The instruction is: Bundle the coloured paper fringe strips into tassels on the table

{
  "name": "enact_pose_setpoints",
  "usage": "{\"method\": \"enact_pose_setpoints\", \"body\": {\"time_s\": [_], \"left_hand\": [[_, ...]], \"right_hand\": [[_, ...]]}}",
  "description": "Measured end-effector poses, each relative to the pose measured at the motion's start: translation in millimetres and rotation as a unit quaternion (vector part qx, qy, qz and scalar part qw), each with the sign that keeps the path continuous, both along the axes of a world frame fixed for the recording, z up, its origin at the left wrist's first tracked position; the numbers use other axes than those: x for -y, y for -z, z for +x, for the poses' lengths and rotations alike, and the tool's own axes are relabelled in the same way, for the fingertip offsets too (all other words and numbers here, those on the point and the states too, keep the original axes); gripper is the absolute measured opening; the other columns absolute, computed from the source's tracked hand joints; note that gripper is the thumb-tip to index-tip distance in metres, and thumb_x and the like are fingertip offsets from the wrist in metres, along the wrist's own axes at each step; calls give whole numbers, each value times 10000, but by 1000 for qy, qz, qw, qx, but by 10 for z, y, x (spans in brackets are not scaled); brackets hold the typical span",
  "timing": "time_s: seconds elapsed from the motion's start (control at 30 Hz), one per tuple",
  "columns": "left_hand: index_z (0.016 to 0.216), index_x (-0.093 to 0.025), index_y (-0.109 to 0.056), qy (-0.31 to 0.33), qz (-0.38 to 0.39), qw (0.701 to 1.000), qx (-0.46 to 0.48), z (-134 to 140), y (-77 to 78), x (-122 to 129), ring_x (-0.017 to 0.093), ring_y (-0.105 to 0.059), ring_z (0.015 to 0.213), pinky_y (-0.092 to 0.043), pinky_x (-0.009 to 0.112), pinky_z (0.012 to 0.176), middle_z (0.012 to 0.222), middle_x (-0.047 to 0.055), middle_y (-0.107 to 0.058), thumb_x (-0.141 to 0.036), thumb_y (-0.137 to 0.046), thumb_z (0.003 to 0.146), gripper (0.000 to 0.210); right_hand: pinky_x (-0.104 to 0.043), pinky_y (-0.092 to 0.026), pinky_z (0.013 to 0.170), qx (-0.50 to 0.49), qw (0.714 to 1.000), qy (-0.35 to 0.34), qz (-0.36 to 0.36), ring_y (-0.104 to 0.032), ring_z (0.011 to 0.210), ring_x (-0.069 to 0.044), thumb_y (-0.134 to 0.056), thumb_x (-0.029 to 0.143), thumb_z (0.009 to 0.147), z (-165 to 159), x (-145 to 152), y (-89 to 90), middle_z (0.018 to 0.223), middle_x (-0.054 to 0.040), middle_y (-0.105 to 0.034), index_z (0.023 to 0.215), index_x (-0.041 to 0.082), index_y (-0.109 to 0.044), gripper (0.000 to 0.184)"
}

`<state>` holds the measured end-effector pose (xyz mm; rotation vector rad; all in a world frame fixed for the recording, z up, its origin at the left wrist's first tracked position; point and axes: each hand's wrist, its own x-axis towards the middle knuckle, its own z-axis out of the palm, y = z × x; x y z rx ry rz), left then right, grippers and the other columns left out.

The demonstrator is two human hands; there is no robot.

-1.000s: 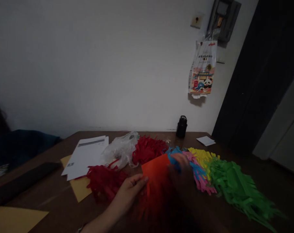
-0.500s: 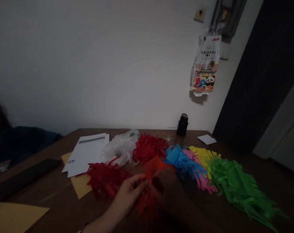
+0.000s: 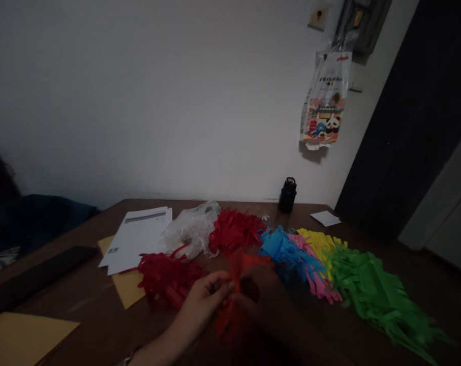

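Note:
Both hands work at one piece of orange fringed paper point(image 3: 238, 265) at the table's front middle. My left hand point(image 3: 209, 297) pinches its left edge between thumb and fingertips. On the other side, my right hand point(image 3: 263, 295) has its fingers closed on the same paper; shadow hides part of them. Red fringed paper point(image 3: 169, 279) lies just left of my left hand, and another red fringed bundle point(image 3: 236, 231) lies behind the orange piece. To the right are blue fringed paper point(image 3: 287, 249), pink fringed paper point(image 3: 321, 287), yellow fringed paper point(image 3: 317, 241) and green fringed paper point(image 3: 378, 284).
White printed sheets point(image 3: 141, 239) overlap a yellow envelope point(image 3: 127, 292), beside a clear plastic bag point(image 3: 194, 229). A black bottle point(image 3: 287, 195) and white paper squares point(image 3: 325, 218) stand toward the back. A long dark object point(image 3: 43, 272) and yellow paper point(image 3: 28, 335) lie left. A person sits far left.
The top of the orange paper has folded over and lowered between my hands. Both hands keep nearly the same place and hold. The view has shifted slightly.

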<state>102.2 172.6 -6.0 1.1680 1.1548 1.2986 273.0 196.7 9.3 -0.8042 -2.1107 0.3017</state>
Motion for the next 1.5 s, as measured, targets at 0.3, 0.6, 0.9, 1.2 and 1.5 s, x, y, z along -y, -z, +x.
{"method": "enact_pose_setpoints", "body": {"time_s": [0.3, 0.6, 0.9, 1.2, 1.5], "left_hand": [[758, -169, -662, 0, 9, 1000, 2, -8, -9, 16, 113, -449, 537, -301, 212, 523, 592, -45, -571, -489, -776, 637, 360], [693, -166, -628, -2, 4, 1000, 9, 2, -29, 27, 97, -396, 517, -275, 200, 510, 550, -69, -506, -514, -790, 603, 394], [699, -163, -618, 1, 4, 1000, 10, 6, -27, 18, 87, -367, 513, -266, 192, 493, 554, -73, -510, -494, -779, 610, 379], [685, -161, -643, 1, -2, 1000, -10, 29, -60, 62, 96, -406, 510, -291, 200, 485, 549, -53, -537, -481, -764, 611, 350], [667, -162, -643, 0, -1, 1000, -16, 24, -40, 57, 93, -398, 497, -292, 201, 485, 526, -57, -529, -457, -759, 609, 322]], "right_hand": [[-310, -411, 753, -12, 999, -40, -17, -616, 779, -180, -628, 182, 849, 23, 20, -102, 814, -11, -684, 856, 198, -633, 18], [-327, -395, 811, -29, 997, -71, 10, -605, 751, -163, -635, 158, 849, 18, 1, -92, 789, -6, -703, 830, 181, -662, 40], [-252, -407, 681, -56, 988, -55, -130, -597, 754, -149, -675, 131, 806, 26, -8, -120, 770, -27, -648, 778, 166, -755, 91], [-242, -399, 596, -93, 947, -34, -305, -597, 645, -153, -713, 254, 730, 38, -24, -125, 682, -16, -676, 735, 141, -713, 113], [-237, -392, 602, -102, 932, -65, -343, -597, 644, -149, -671, 250, 720, 61, -53, -140, 684, -15, -687, 734, 141, -725, 122]]}}
